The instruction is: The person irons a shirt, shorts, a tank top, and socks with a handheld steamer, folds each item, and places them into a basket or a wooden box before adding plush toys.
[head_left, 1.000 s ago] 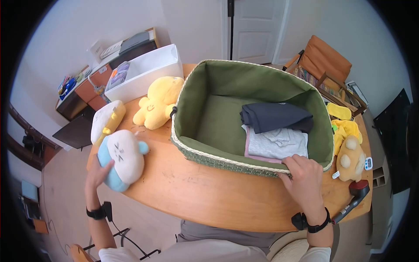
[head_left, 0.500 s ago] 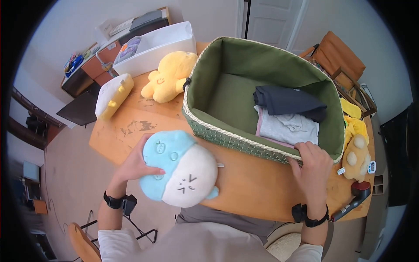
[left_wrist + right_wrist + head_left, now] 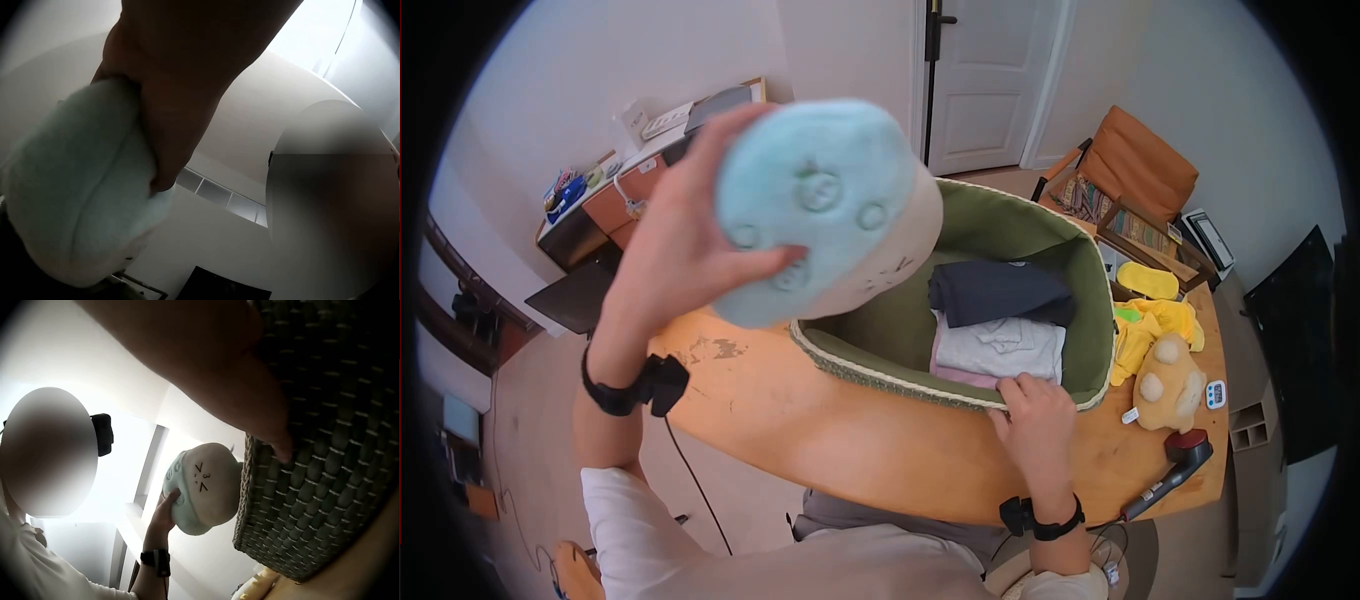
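Note:
My left hand (image 3: pixel 675 235) grips a light blue and white plush toy (image 3: pixel 830 200) from its blue side and holds it up in the air. In the head view the toy overlaps the left part of a green woven basket (image 3: pixel 870 375). The left wrist view shows the thumb pressed into the soft blue plush (image 3: pixel 81 156). My right hand (image 3: pixel 1040 415) holds the basket's near rim, fingers over the edge and thumb on the outer wall (image 3: pixel 331 450). Inside the basket lie a folded dark garment (image 3: pixel 1000 292) and a folded light grey one (image 3: pixel 1005 347).
Right of the basket on the wooden table (image 3: pixel 880 450) are yellow cloth items (image 3: pixel 1155 325), a tan plush (image 3: pixel 1170 385), a small timer (image 3: pixel 1216 394) and a dark handheld device with a red head (image 3: pixel 1170 475). An orange chair (image 3: pixel 1145 165) stands behind.
My left hand has taken the blue and white plush from the table's left side, brought it right and raised it. The right hand stays on the basket's rim.

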